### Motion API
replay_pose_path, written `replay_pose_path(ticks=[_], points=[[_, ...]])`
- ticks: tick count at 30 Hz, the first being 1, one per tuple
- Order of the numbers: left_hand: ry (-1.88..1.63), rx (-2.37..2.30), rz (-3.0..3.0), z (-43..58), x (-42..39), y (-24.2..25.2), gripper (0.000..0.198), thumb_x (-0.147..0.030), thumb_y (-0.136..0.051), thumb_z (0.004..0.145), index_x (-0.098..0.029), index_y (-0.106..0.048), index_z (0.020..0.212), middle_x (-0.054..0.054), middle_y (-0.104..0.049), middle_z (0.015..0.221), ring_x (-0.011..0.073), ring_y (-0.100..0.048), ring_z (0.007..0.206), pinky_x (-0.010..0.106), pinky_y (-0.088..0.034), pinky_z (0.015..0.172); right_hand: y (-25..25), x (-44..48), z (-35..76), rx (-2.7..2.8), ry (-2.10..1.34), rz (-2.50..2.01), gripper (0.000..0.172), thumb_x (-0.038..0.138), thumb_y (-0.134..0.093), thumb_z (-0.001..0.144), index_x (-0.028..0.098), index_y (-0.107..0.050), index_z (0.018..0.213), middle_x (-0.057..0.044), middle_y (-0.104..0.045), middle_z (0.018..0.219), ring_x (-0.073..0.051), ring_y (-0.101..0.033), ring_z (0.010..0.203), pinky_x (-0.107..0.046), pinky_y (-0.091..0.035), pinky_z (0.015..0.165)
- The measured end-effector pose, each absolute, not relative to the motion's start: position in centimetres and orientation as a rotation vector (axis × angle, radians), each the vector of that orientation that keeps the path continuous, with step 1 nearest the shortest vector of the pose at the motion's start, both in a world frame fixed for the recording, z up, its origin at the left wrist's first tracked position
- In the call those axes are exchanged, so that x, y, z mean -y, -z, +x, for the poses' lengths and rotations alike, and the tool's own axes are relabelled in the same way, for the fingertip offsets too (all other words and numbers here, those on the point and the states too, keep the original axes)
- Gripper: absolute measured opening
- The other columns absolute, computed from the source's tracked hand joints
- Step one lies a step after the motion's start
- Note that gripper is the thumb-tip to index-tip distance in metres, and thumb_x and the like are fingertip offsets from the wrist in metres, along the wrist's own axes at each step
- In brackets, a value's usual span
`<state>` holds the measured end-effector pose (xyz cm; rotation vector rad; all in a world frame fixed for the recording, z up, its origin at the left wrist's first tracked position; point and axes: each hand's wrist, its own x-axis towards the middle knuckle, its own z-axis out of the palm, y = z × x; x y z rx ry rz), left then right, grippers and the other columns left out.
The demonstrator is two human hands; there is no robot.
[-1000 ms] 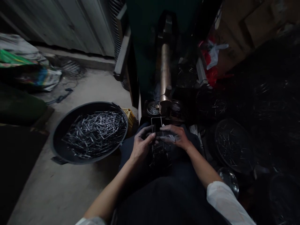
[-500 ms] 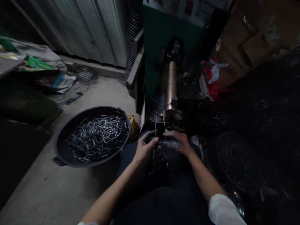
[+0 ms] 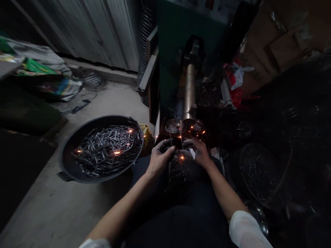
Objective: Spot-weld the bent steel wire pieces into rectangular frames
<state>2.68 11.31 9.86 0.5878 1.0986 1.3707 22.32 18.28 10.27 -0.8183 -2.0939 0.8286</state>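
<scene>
My left hand point(image 3: 159, 160) pinches the left side of a bent metal wire frame point(image 3: 181, 138) between thumb and fingers. From the other side my right hand point(image 3: 202, 153) grips the same frame, with several short metal rods point(image 3: 192, 153) tucked in its fingers. The top of the frame reaches the tip of a spot welder, below its thick copper-coloured arm point(image 3: 190, 91). Orange sparks point(image 3: 182, 157) glow around the hands and the tip. Other thin wires hang beneath my hands against dark clothing; their exact shape is hard to see.
On the left a black basin point(image 3: 62, 151) holds a heap of short metal pieces point(image 3: 108, 148), with a yellow crate point(image 3: 145, 132) beside it. A small dish of metal bits point(image 3: 171, 126) sits below the welder arm. Dark containers with wire parts point(image 3: 256, 175) stand on the right.
Bright sparks have appeared, flying around the welder tip and over the basin. The frame's top has moved slightly up towards the tip. Both hands keep their grip.
</scene>
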Motion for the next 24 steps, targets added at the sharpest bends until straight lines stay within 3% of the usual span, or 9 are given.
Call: replay_pose_path(ticks=[5,20,24], points=[[-1.371,-1.134,0.682,2.2,-14.9,-11.1,0.06,-0.04,-0.085,0.07,-0.012,-0.065,0.119,0.005,-0.073,0.077,0.0146,-0.067,0.054,0.024,-0.055,0.051,-10.7,-20.9,21.4,2.04,-0.821,-0.878,0.031,0.05,-0.075,0.087,0.019,-0.07,0.084,-0.003,-0.07,0.081,-0.018,-0.065,0.074,-0.028,-0.052,0.071],[-1.396,-1.068,0.656,1.3,-18.9,-11.1,0.047,-0.036,-0.084,0.068,-0.014,-0.065,0.105,0.001,-0.07,0.071,0.0123,-0.064,0.051,0.021,-0.05,0.048,-10.7,-23.3,20.8,1.846,-0.937,-1.014,0.024,0.043,-0.075,0.087,0.019,-0.074,0.085,-0.002,-0.073,0.08,-0.017,-0.067,0.076,-0.027,-0.051,0.074],[-1.425,-1.072,0.683,1.7,-18.9,-11.0,0.044,-0.035,-0.083,0.067,-0.014,-0.064,0.101,-0.001,-0.066,0.064,0.0114,-0.061,0.048,0.02,-0.048,0.046,-10.2,-22.5,22.2,1.747,-1.083,-1.058,0.025,0.041,-0.078,0.084,0.019,-0.074,0.093,-0.004,-0.075,0.091,-0.019,-0.07,0.088,-0.029,-0.053,0.082]])
